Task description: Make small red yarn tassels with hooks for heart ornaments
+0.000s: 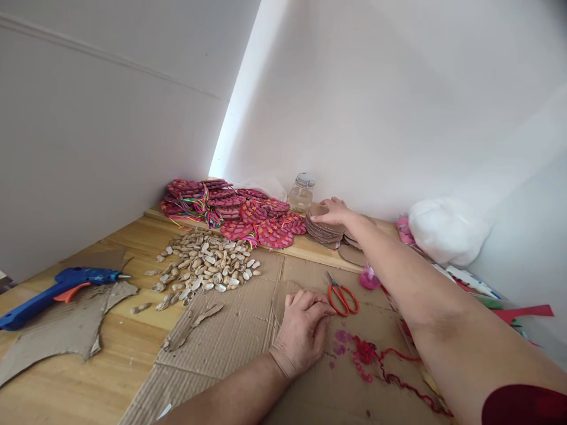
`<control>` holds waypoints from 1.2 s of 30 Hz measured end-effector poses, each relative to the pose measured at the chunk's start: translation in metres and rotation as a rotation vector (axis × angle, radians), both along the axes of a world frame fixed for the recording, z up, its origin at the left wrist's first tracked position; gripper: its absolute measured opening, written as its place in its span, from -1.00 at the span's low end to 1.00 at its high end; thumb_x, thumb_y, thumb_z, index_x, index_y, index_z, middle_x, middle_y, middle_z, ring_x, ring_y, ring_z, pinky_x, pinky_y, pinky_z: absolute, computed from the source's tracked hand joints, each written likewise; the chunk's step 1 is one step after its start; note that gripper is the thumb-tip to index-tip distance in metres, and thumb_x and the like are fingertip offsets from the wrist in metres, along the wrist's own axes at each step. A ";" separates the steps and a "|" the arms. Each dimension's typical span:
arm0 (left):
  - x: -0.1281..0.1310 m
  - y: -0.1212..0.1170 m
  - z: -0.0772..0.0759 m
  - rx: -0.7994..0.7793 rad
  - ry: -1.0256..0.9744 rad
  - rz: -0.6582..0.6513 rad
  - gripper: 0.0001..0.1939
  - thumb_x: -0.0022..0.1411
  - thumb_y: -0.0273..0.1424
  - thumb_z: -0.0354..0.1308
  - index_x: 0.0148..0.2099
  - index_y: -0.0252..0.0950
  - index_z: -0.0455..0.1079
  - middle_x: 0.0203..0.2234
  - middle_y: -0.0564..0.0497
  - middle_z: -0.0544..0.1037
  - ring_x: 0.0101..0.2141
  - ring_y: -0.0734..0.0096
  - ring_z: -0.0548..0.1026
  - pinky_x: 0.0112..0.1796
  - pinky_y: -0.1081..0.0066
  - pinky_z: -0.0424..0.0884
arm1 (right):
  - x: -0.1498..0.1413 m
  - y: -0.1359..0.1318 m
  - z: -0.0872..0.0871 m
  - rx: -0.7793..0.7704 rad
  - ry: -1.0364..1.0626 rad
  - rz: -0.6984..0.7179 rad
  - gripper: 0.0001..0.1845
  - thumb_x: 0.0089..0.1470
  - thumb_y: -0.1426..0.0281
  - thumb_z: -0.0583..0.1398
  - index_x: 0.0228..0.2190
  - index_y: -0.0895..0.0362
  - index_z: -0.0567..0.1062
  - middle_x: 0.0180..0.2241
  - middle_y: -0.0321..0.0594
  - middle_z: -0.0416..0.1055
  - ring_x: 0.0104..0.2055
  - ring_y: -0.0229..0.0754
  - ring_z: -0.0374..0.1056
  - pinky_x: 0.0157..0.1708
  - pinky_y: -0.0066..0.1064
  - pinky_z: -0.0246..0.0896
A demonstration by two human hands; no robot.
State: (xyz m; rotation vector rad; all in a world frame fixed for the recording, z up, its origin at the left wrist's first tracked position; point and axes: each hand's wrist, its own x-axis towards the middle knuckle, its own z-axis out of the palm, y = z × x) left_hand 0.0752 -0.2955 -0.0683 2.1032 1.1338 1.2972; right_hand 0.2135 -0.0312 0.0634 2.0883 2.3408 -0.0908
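Note:
My right hand (pixel 335 212) reaches to the back of the table, its thumb and fingers on the top disc of a stack of round cardboard discs (pixel 325 236). My left hand (pixel 303 330) rests on a large cardboard sheet (pixel 230 330), fingers curled in. A rounded cardboard edge (pixel 283 295) shows just past its knuckles; whatever is inside the fingers is hidden. Close to those fingertips lie scissors with orange handles (pixel 343 298). Red yarn (pixel 367 352) trails over the sheet to the right.
Peanut shells (pixel 212 260) are heaped left of centre. Behind them are red decorated discs with colourful strings (pixel 252 215). A glass jar (pixel 302 192) stands by the wall. A blue glue gun (pixel 66 289) lies far left, a white bag (pixel 447 230) at right.

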 end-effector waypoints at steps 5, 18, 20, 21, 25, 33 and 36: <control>0.000 -0.001 0.001 -0.005 -0.003 -0.004 -0.72 0.23 -0.54 0.02 -0.12 -0.16 0.47 -0.16 -0.05 0.51 -0.14 0.28 0.40 -0.14 0.22 0.19 | 0.008 -0.006 -0.003 -0.055 0.008 -0.017 0.31 -0.40 -0.38 0.20 0.31 -0.08 0.04 0.39 -0.01 -0.27 0.39 0.40 -0.32 0.23 0.11 -0.07; 0.000 0.000 -0.002 -0.036 -0.015 -0.008 -0.74 0.23 -0.53 0.03 -0.14 -0.16 0.48 -0.18 -0.03 0.52 -0.15 0.29 0.42 -0.15 0.22 0.18 | 0.006 0.003 -0.005 -0.099 -0.012 -0.053 0.36 -0.48 -0.36 0.24 0.32 -0.15 0.01 0.37 0.00 -0.20 0.35 0.45 -0.14 0.18 0.18 0.01; 0.000 0.001 -0.002 -0.040 -0.021 -0.016 -0.74 0.24 -0.53 0.03 -0.13 -0.17 0.48 -0.18 -0.04 0.52 -0.15 0.29 0.42 -0.15 0.22 0.19 | 0.005 0.003 -0.005 -0.099 -0.017 -0.057 0.36 -0.48 -0.37 0.23 0.31 -0.14 0.03 0.37 0.00 -0.21 0.35 0.47 -0.17 0.18 0.21 -0.01; 0.000 0.001 -0.002 -0.041 -0.024 -0.020 -0.74 0.24 -0.53 0.03 -0.14 -0.17 0.48 -0.18 -0.04 0.53 -0.15 0.29 0.42 -0.15 0.22 0.19 | 0.004 0.003 -0.004 -0.101 -0.019 -0.059 0.36 -0.49 -0.38 0.23 0.32 -0.14 0.02 0.38 -0.01 -0.23 0.35 0.48 -0.19 0.19 0.21 -0.03; -0.001 0.002 -0.004 -0.045 -0.036 -0.025 -0.74 0.24 -0.52 0.03 -0.14 -0.16 0.48 -0.17 -0.01 0.53 -0.15 0.31 0.42 -0.15 0.23 0.20 | 0.004 0.000 -0.001 -0.116 -0.030 -0.070 0.39 -0.50 -0.40 0.21 0.33 -0.12 0.00 0.40 -0.03 -0.30 0.38 0.49 -0.33 0.22 0.24 -0.12; -0.001 0.001 -0.004 -0.055 -0.034 -0.031 -0.74 0.23 -0.53 0.04 -0.14 -0.16 0.48 -0.19 0.00 0.53 -0.16 0.31 0.42 -0.14 0.24 0.20 | 0.005 -0.001 -0.002 -0.140 -0.029 -0.032 0.37 -0.49 -0.36 0.25 0.32 -0.07 0.07 0.35 0.01 -0.07 0.36 0.37 -0.15 0.23 0.13 -0.04; 0.000 0.002 -0.004 -0.055 -0.046 -0.033 -0.74 0.23 -0.53 0.04 -0.14 -0.16 0.49 -0.19 0.00 0.53 -0.16 0.31 0.43 -0.14 0.24 0.20 | 0.005 0.001 -0.002 -0.125 -0.028 -0.028 0.36 -0.46 -0.36 0.24 0.31 -0.01 0.08 0.33 0.07 -0.01 0.34 0.34 -0.06 0.21 0.10 0.01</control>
